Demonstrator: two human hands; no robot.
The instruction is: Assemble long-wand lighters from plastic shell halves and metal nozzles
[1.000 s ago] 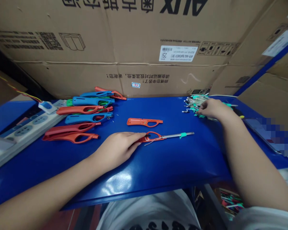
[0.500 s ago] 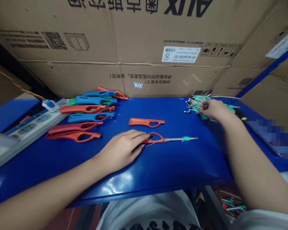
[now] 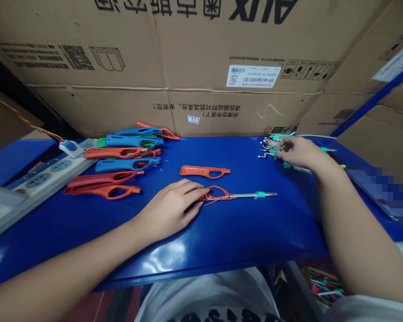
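The left hand (image 3: 174, 202) is still gripping an orange lighter shell (image 3: 226, 195); rightward, the right hand (image 3: 298, 153) is fingering wired parts (image 3: 272, 146), hold unclear.

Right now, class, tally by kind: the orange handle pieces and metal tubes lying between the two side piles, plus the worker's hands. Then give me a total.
Orange handle pieces: 2
Metal tube: 1
Hands, left hand and right hand: 2
Total: 5
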